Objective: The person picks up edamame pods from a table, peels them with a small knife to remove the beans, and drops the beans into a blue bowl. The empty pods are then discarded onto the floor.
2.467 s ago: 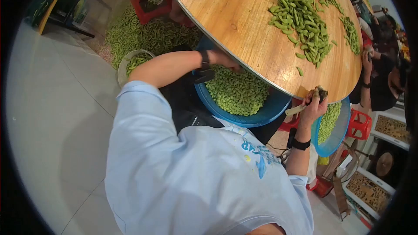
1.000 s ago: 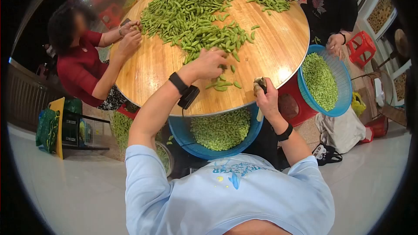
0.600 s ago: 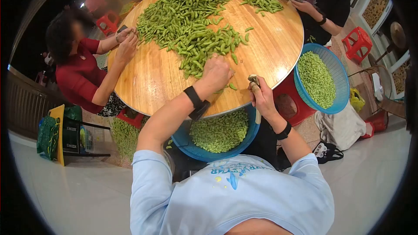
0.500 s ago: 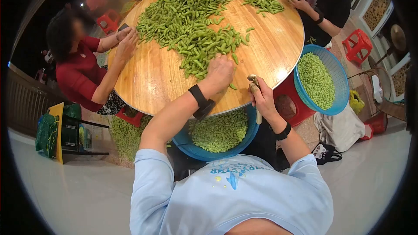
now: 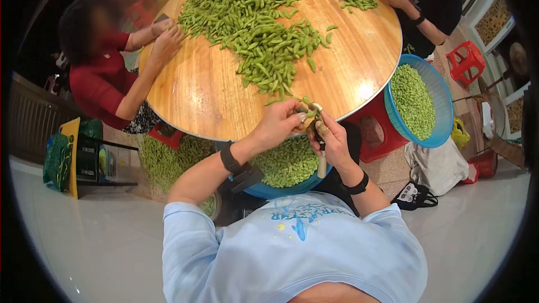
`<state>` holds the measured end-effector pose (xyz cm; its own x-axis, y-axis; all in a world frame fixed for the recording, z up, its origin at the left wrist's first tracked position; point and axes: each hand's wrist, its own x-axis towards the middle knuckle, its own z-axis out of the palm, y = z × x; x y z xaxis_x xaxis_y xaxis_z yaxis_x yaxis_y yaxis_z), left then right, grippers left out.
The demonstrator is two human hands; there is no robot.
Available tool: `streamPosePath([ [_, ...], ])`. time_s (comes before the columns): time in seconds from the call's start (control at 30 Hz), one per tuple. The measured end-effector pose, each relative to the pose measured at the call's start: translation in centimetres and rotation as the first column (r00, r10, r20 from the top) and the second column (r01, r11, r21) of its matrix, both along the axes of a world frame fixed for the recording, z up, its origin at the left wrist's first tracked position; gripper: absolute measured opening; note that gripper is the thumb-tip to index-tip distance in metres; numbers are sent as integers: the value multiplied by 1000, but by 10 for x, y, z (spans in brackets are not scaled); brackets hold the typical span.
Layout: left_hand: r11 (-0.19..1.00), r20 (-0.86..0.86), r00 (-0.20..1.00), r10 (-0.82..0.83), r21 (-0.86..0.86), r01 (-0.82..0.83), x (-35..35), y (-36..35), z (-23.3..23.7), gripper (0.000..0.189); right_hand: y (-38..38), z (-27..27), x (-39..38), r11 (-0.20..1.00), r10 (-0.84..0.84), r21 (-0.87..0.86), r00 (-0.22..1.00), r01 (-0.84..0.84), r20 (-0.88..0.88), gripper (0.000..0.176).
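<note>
My left hand (image 5: 282, 122), a dark band on its wrist, pinches a green edamame pod (image 5: 310, 113) at the table's near edge. Facing it, my right hand (image 5: 332, 141) is closed on a small tool with a pale handle (image 5: 321, 167); the tool's working end lies by the pod, partly hidden by the fingers. Both hands are close together above a blue basin (image 5: 264, 189) of shelled green beans (image 5: 286, 163) at my lap. A big heap of edamame pods (image 5: 264, 45) spreads over the round wooden table (image 5: 208, 95), its near tip just beyond my left hand.
A blue basket (image 5: 446, 109) of shelled beans stands on my right beside a red stool (image 5: 382, 140). A person in a red top (image 5: 101, 84) sits at the left, another in black (image 5: 429, 5) at the far right. Pod shells (image 5: 168, 160) cover the floor at left.
My left hand has come back from the pod heap toward me with a pod and met my right hand. The right hand has shifted slightly down and left with the tool.
</note>
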<state>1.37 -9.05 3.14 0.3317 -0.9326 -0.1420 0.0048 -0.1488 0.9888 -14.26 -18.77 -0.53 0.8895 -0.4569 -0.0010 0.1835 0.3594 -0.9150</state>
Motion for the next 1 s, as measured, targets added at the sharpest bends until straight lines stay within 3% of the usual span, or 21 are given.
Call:
streamPosePath([
  [0.1,996,-72,995,64,-56,-68,-8,16,-4,13,6,-4,3,995,81,61,996,-83,23,42],
  [0.2,989,32,992,120,-90,-116,-9,27,-13,13,13,-2,5,970,175,156,980,-188,92,40],
  [0.43,976,160,969,188,-144,-165,-12,47,-13,12,27,-1,8,976,168,132,985,-172,40,41],
  [0.57,967,60,979,195,-180,-182,-8,51,-22,12,33,0,11,992,103,73,995,-103,4,39],
  [0.63,980,-406,907,114,-103,-169,-3,52,-26,12,30,-6,10,987,137,86,990,-139,29,38],
  [0.7,980,-486,867,110,-95,-177,-4,53,-31,9,26,-10,9,979,170,101,984,-175,56,38],
  [0.77,987,-744,667,-46,-136,-84,-5,56,-31,9,23,-12,5,970,242,-10,966,-242,90,38],
  [0.8,988,-748,662,-38,-128,-89,-5,57,-30,9,21,-14,2,972,236,9,971,-237,25,37],
  [0.83,995,-818,574,-23,-76,-68,-4,57,-27,7,21,-16,5,970,241,16,970,-241,22,37],
  [0.87,999,-877,480,-2,-26,-42,-5,56,-26,7,20,-19,10,883,138,-464,984,-70,115,38],
  [0.9,999,-880,474,5,-18,-43,-7,57,-30,7,20,-21,11,570,88,-808,966,151,242,38],
  [0.93,996,-798,599,71,28,-80,-9,57,-36,6,18,-21,6,557,98,-829,988,45,119,42],
  [0.97,990,-692,710,132,62,-124,-10,56,-40,5,19,-18,4,559,97,-828,988,43,117,42],
  [1.0,990,-692,709,134,62,-126,-12,55,-39,5,21,-13,2,635,59,-773,997,8,58,42],
])
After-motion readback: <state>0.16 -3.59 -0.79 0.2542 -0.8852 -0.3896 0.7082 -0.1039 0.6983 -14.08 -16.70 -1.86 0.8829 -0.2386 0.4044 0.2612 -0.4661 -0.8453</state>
